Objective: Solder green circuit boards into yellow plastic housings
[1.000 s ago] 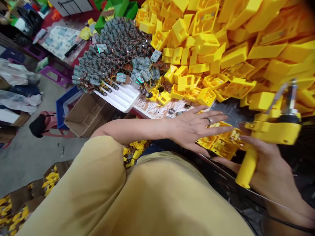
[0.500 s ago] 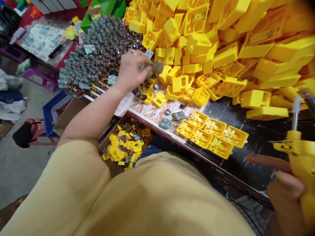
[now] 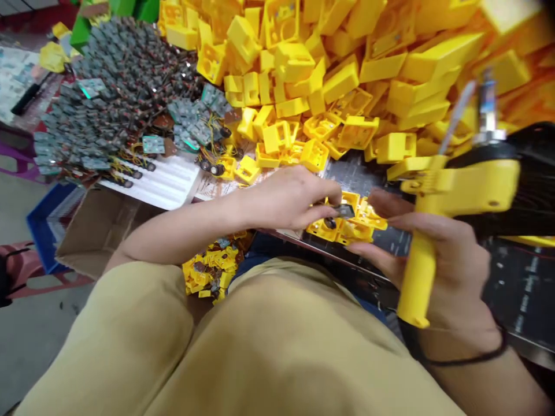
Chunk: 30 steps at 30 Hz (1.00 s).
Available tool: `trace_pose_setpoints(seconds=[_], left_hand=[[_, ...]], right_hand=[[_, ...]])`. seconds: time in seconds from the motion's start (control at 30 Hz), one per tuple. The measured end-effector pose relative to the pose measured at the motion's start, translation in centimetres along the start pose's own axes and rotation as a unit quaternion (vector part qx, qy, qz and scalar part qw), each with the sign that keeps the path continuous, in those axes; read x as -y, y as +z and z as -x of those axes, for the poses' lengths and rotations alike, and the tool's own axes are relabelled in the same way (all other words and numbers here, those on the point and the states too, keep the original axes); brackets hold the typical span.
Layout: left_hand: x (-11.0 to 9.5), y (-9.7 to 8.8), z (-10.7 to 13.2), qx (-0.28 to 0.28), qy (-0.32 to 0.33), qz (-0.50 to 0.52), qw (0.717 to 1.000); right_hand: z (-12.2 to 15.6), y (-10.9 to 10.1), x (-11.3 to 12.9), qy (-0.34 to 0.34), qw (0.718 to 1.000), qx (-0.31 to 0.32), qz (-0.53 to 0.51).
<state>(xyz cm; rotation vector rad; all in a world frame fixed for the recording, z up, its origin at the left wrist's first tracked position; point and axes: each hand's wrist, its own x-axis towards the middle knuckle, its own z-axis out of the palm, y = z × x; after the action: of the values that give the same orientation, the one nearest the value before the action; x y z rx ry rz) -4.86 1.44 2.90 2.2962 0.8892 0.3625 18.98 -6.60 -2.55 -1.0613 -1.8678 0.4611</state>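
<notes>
My left hand point(image 3: 299, 196) pinches a small circuit board point(image 3: 346, 211) above the group of open yellow plastic cases point(image 3: 353, 232) near the table's front edge. A round dark part point(image 3: 330, 222) shows just below those fingertips. In the palm of my right hand point(image 3: 451, 260) is a yellow pistol-grip tool point(image 3: 418, 277) with a metal nozzle and a thin rod pointing away from me; its exact kind I cannot tell. The thumb and forefinger of that hand reach to the right side of the cases. Fingers partly hide the cases.
A high heap of yellow cases point(image 3: 295, 63) fills the back. Left of it lie many wired circuit boards point(image 3: 121, 86), with a white ridged tray point(image 3: 160, 179) in front. Below the table edge, a box holds yellow pieces point(image 3: 212, 268). A cardboard box point(image 3: 91, 225) stands at left.
My left hand has come from the board pile to the yellow cases, carrying the circuit board. My right hand with the tool has moved left to the cases. The view has shifted right.
</notes>
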Motion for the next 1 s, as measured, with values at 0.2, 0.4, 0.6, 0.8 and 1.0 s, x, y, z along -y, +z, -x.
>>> trace_pose_setpoints(seconds=[0.2,0.4,0.6,0.8,1.0], left_hand=[[1.0,2.9,-0.1,0.061,-0.097,0.393,0.912],[1.8,2.7,0.3,0.069,-0.097,0.457,0.881],[3.0,1.3,0.3,0.009,-0.051,0.197,0.979],[2.9,2.7,1.1,-0.132,-0.003,-0.145,0.98],[1.2,6.3,-0.2,-0.278,-0.001,0.183,0.943]], right_hand=[[-0.2,0.6,0.1,0.028,0.999,-0.042,-0.007],[-0.1,0.5,-0.2,0.076,0.994,-0.074,-0.039],[-0.9,0.4,-0.1,0.11,0.985,-0.122,-0.053],[-1.7,1.8,0.4,0.11,0.979,-0.152,-0.074],[-1.6,3.6,0.9,0.079,0.977,-0.186,-0.067]])
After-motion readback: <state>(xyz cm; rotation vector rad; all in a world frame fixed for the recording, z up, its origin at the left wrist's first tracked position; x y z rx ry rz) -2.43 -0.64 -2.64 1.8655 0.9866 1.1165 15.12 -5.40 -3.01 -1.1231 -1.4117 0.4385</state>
